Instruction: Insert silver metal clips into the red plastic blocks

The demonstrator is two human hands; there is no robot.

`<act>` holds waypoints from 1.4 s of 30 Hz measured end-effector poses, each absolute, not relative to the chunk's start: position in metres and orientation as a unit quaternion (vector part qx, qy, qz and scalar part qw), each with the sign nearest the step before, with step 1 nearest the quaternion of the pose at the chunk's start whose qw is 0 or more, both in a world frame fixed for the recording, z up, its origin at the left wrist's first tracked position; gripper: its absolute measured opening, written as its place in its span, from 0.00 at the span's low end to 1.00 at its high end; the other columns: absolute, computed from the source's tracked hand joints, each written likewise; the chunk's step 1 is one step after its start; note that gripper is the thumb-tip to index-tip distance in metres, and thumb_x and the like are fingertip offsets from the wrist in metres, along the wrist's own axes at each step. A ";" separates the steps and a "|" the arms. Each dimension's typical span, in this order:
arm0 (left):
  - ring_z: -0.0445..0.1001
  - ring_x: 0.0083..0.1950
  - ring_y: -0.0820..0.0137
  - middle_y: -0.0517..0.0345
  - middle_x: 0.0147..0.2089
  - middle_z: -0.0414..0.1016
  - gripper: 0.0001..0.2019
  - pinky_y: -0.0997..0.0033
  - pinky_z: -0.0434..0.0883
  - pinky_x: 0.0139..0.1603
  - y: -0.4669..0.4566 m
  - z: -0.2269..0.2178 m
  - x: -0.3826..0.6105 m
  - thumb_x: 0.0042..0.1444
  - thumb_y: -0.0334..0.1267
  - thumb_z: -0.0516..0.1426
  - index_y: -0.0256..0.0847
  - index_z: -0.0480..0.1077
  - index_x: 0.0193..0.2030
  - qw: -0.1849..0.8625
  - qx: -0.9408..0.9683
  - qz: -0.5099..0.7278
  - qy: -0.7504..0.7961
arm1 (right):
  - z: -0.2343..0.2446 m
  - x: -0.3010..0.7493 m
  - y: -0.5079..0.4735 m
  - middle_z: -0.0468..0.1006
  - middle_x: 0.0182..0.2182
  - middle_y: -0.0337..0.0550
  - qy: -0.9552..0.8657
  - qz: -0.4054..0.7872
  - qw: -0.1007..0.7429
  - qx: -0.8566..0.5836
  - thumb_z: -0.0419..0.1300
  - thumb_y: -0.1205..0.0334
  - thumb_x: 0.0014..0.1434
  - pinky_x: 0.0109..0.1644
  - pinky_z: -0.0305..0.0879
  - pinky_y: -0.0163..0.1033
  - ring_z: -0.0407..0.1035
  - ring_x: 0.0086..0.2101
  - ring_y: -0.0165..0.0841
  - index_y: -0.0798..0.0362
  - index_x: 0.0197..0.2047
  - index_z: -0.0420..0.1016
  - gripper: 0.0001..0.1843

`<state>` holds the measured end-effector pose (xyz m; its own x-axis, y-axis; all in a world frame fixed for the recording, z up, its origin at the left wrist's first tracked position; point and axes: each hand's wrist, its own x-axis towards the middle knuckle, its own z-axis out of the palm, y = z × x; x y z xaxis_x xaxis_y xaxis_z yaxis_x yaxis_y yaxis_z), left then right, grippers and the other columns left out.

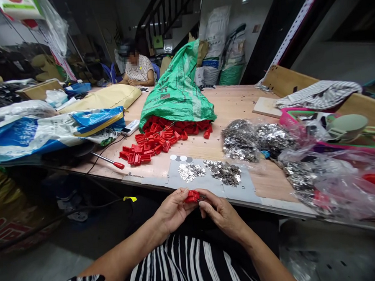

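Just in front of the table edge, my left hand (175,210) is closed on a small red plastic part (192,196). My right hand (219,210) meets it from the other side, thumb and fingers pinched together at the part's right end. Something small and dark, perhaps a metal piece, shows at those fingertips, too small to name. Beyond my hands, a pile of bright metal pieces (191,171) and a pile of darker metal pieces (223,172) lie on a grey mat (172,177). More red plastic parts (153,142) spill out of a green woven sack (178,90).
Bags of metal pieces (240,140) and a pink basket (288,118) crowd the right side. A red-handled tool (113,162) and a white device (130,127) lie left, near a blue-and-white sack (48,131). Another person (138,69) sits at the far side.
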<state>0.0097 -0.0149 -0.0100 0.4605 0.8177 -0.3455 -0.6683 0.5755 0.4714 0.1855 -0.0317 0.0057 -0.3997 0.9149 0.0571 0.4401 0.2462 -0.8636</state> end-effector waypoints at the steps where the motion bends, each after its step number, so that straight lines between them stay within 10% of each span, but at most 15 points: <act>1: 0.77 0.36 0.69 0.53 0.33 0.77 0.08 0.68 0.71 0.47 -0.015 -0.011 0.010 0.51 0.34 0.64 0.34 0.68 0.31 0.845 0.129 0.438 0.277 | 0.005 0.186 -0.031 0.72 0.22 0.35 -0.733 0.396 0.297 -0.467 0.47 0.54 0.66 0.35 0.64 0.34 0.68 0.26 0.29 0.52 0.58 0.66 0.21; 27: 0.79 0.42 0.64 0.50 0.36 0.78 0.04 0.58 0.67 0.60 -0.021 -0.017 0.016 0.57 0.32 0.59 0.32 0.70 0.35 0.866 0.049 0.415 0.275 | 0.002 0.185 -0.034 0.73 0.22 0.39 -0.744 0.318 0.304 -0.503 0.43 0.53 0.68 0.32 0.64 0.34 0.68 0.26 0.32 0.50 0.50 0.74 0.21; 42: 0.79 0.35 0.64 0.49 0.34 0.77 0.05 0.62 0.70 0.48 -0.006 -0.080 -0.017 0.57 0.29 0.55 0.31 0.68 0.40 0.808 0.039 0.309 0.500 | -0.016 0.206 -0.050 0.68 0.22 0.35 -0.689 0.374 0.292 -0.548 0.47 0.51 0.66 0.31 0.59 0.34 0.64 0.24 0.29 0.52 0.57 0.69 0.22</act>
<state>-0.0167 -0.0064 -0.0803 0.3087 0.5387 -0.7839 -0.4610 0.8056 0.3721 0.2064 -0.0502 -0.0160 -0.2291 0.9734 -0.0089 0.5366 0.1186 -0.8355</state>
